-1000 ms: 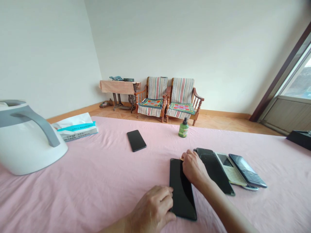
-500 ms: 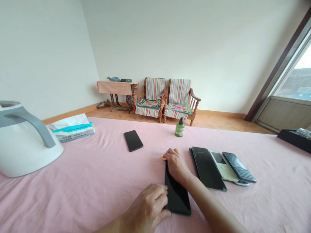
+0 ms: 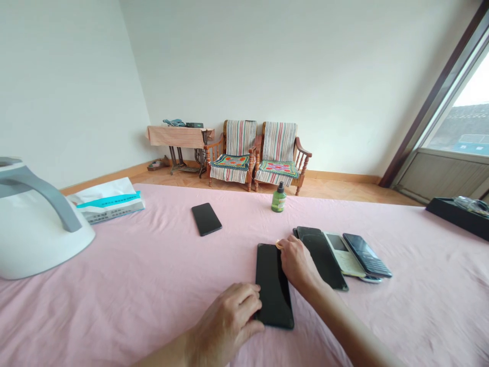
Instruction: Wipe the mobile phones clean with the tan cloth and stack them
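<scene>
A black smartphone [image 3: 273, 285] lies screen up on the pink cloth, in front of me. My left hand [image 3: 233, 313] grips its lower left edge with bent fingers and thumb. At the phone's upper right edge, my right hand [image 3: 300, 262] is closed on a small pale-yellow piece [image 3: 279, 244], perhaps cloth; most of it is hidden by the fingers. Just beyond that hand lie a large dark phone [image 3: 321, 257], a pale keypad phone [image 3: 347, 257] and a dark phone with keys [image 3: 367, 255], side by side and partly overlapping other devices.
Another black phone [image 3: 206, 219] lies farther off to the left. A green spray bottle [image 3: 278, 199] stands near the far edge. At left are a white and grey kettle [image 3: 42, 234] and a tissue pack [image 3: 110, 201]; at right, a black box [image 3: 458, 216].
My right hand has moved from the phone's top left corner to its upper right edge with the yellowish piece. The left hand keeps its grip. The view has shifted slightly.
</scene>
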